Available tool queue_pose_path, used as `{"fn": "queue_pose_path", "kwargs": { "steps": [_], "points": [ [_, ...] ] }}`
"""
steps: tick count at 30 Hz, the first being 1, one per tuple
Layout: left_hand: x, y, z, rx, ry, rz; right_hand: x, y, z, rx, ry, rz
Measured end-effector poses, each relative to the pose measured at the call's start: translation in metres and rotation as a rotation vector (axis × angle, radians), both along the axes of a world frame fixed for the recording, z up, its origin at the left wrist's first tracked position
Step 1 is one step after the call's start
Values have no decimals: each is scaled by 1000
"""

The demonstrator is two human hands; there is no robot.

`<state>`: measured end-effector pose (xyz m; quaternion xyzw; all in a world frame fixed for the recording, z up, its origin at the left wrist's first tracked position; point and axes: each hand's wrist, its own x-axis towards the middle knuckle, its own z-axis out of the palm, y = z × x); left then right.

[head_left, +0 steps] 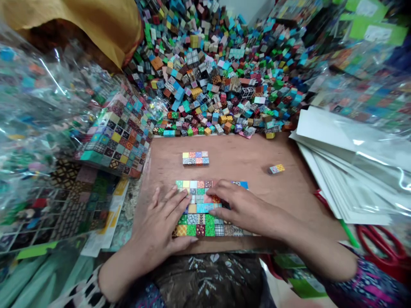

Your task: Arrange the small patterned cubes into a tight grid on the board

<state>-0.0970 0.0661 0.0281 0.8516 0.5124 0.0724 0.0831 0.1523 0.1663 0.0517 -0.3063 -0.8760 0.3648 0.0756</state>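
Note:
Small patterned cubes form a flat block of rows (201,219) at the front of a brown wooden board. My left hand (160,220) lies over the left side of these rows, fingers spread and fingertips touching the cubes. Over the right part reaches my right hand (239,201), its fingers bent down and its thumb lower, with an orange-red patterned cube piece (215,199) between them. Part of the rows is hidden under both hands. Behind the rows sits a small two-row cube piece (195,158). A short yellow-and-grey cube piece (276,169) lies apart at the right.
A large heap of loose colourful cubes (205,81) borders the board's (237,149) back edge. On the left stand plastic-wrapped cube blocks (118,132). White sheets (334,167) overlap the right edge, with red scissors (380,244) near them.

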Motion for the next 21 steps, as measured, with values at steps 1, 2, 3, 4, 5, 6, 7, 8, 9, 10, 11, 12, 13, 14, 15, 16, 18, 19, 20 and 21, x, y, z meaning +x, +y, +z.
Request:
{"fn": "queue_pose_path", "kwargs": {
  "steps": [1,2,3,4,5,6,7,8,9,10,11,12,13,14,15,16,18,19,20,21],
  "points": [
    [0,0,-1,15,1,-3,0,-1,0,3,-1,-2],
    [0,0,-2,28,2,-2,0,-1,0,9,-1,-4],
    [1,-1,-3,41,2,1,1,-2,1,17,-2,-4],
    [2,-1,-3,52,3,6,1,-2,2,24,-2,-4],
    [3,0,-2,64,4,13,2,-2,3,33,0,-3],
    [4,0,-1,78,5,19,2,-2,4,47,3,-4],
    [5,0,0,91,8,21,3,-3,5,67,4,-7],
    [6,1,2,102,15,21,5,-4,7,92,0,-11],
    [8,2,3,113,22,16,6,-5,8,122,-9,-12],
    [9,3,4,119,31,9,6,-7,8,157,-21,-12],
    [9,3,5,120,40,-1,7,-10,8,193,-37,-9],
    [10,4,6,116,46,-10,7,-13,8,227,-53,-6],
    [10,4,5,112,49,-19,7,-17,8,257,-64,-5],
    [10,5,5,110,48,-27,6,-20,9,282,-72,-9],
    [9,4,3,112,45,-32,5,-23,9,301,-77,-17],
    [8,4,1,120,39,-35,4,-26,10,313,-82,-25],
    [6,3,-2,151,16,-25,2,-30,13,311,-83,-61],
    [5,3,-3,155,4,-16,3,-31,14,301,-78,-91],
    [5,2,-4,150,-13,-2,4,-32,15,292,-72,-129],
    [5,1,-4,139,-37,20,5,-32,14,286,-67,-173]
  ]
}}
